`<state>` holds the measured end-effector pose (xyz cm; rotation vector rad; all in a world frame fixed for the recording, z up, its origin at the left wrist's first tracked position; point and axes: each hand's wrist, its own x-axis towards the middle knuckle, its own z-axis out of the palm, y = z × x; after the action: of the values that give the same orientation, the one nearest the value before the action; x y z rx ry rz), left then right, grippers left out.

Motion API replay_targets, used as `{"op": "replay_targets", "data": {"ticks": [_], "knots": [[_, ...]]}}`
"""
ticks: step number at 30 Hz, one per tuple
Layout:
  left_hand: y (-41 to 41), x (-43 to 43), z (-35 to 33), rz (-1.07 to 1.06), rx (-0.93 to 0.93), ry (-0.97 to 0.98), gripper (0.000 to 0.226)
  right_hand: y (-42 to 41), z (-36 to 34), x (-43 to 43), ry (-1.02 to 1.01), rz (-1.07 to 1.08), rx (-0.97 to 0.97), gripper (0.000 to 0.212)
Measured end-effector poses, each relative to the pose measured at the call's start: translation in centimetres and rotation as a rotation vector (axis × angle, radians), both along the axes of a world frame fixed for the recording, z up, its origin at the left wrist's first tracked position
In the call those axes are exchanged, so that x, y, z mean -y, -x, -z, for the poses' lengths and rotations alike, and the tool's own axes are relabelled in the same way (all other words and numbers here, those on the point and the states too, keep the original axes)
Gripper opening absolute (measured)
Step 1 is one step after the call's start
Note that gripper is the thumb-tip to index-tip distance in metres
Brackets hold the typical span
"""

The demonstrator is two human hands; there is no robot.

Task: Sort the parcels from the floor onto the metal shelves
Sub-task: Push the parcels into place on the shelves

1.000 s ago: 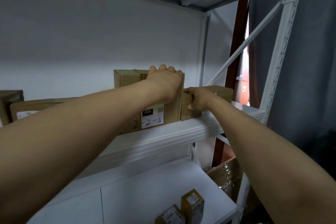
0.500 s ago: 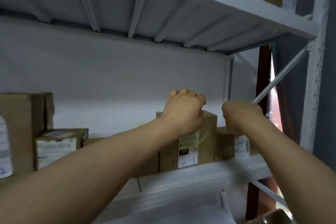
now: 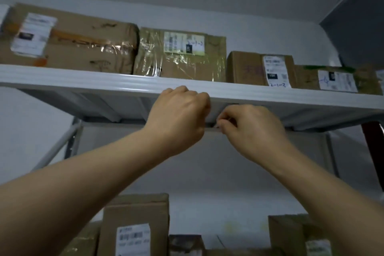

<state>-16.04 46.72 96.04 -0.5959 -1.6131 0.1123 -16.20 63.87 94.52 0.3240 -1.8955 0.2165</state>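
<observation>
Left grip (image 3: 178, 118) raised before the top shelf (image 3: 83, 77) edge, fingers curled closed, nothing visible inside. Right grip (image 3: 253, 129) beside it, fingertips pinched; any held item indiscernible.

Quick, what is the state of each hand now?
Left hand: closed, nothing seen in it.
Right hand: fingers curled; whether it holds anything cannot be told.

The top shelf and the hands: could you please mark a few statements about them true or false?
1. A plastic-wrapped parcel lies on the top shelf. True.
2. The left hand holds a parcel. False: its curled fingers hold none.
3. The top shelf is white. True.
4. The right hand rests on a parcel. False: it hovers below the shelf's front edge, touching no parcel.
</observation>
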Motion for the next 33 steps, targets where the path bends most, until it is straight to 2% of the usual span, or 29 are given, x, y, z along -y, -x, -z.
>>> {"op": "replay_targets", "data": {"ticks": [7, 15, 18, 23, 28, 33], "knots": [[-0.3, 6.6, -1.7, -0.135, 0.003, 0.002, 0.010, 0.8, -3.1, 5.3, 0.102, -0.259, -0.035, 0.019], [0.2, 6.3, -2.9, -0.112, -0.063, 0.052, 0.016, 1.1, -5.1, 4.9, 0.107, -0.259, -0.126, 0.027], [0.1, 3.9, -3.6, -0.042, -0.088, 0.043, 0.013, 1.3, -6.0, 1.8, 0.166, -0.230, -0.158, 0.030], [1.3, -0.9, -6.0, -0.003, -0.060, 0.029, 0.021, 2.9, -7.8, -6.3, 0.343, -0.142, -0.119, 0.040], [3.6, -6.1, -8.7, 0.012, -0.026, -0.034, 0.030, 5.4, -9.8, -16.1, 0.611, -0.075, -0.106, 0.026], [5.8, -9.6, -11.3, 0.012, 0.056, -0.102, 0.039, 8.4, -11.5, -22.0, 0.707, -0.099, -0.049, 0.029]]}}
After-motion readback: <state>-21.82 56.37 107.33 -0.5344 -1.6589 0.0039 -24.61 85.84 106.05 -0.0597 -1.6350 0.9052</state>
